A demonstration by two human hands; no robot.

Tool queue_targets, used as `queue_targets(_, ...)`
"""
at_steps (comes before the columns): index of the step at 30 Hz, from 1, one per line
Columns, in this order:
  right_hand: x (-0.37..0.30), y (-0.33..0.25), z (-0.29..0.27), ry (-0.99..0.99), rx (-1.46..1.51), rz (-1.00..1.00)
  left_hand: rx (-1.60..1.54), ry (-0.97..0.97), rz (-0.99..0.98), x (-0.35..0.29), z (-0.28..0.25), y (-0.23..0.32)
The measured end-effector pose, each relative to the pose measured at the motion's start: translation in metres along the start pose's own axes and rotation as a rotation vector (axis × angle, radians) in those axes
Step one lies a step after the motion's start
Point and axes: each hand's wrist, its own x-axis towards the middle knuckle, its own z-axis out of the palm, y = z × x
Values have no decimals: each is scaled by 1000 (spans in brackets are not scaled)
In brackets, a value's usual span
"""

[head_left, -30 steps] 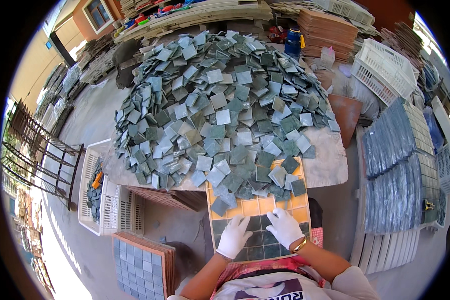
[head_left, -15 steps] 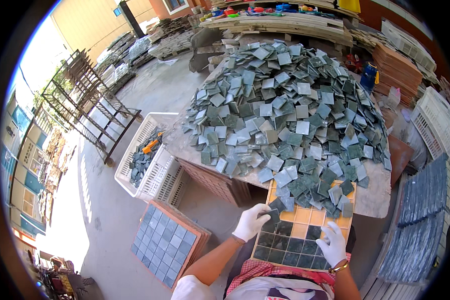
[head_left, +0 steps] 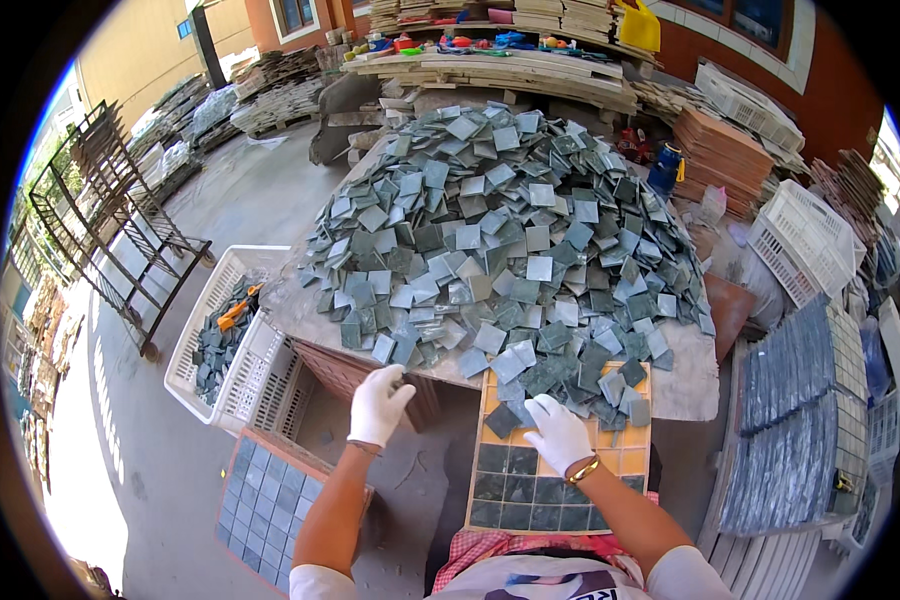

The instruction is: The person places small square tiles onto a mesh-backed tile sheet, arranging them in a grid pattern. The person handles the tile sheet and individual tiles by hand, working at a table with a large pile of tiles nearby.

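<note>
My left hand [head_left: 378, 408], in a white glove, hovers left of the tile tray by the table's front edge. Its thumb and forefinger are apart, and no tile shows in it. My right hand [head_left: 560, 432], also gloved, is over the middle of the yellow gridded tray [head_left: 632, 462], thumb and fingers spread, close to loose tiles. Dark green square tiles [head_left: 518, 488] fill the tray's near rows. Loose grey-green tiles [head_left: 560, 375] spill onto its far end from a large heap [head_left: 490, 240] on the table. My right hand and forearm hide part of the grid.
Left of the table stands a white plastic crate [head_left: 195, 350] with tile pieces and an orange-handled tool [head_left: 235, 308]. Below it, a panel of set tiles [head_left: 265, 505] tops a stack. Stacked tile sheets [head_left: 790, 430] stand at right. A metal rack [head_left: 120, 220] is far left.
My left hand has moved left, off the tray, and the dark tile it held no longer shows in it. My right hand has moved from the tray's right side to its middle. The view has shifted.
</note>
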Motion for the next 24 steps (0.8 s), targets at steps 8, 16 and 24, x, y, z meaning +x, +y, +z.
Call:
queue_targets(8,26,-6,1,-140,-287,-81,205,-212,91,-62,131,54)
queue_targets(16,21,4,24,-66,-235,-89,139,-326,326,-86,104,72)
queue_targets(24,-33,57,-39,0,806,471,170,-483,536,-100,148,86)
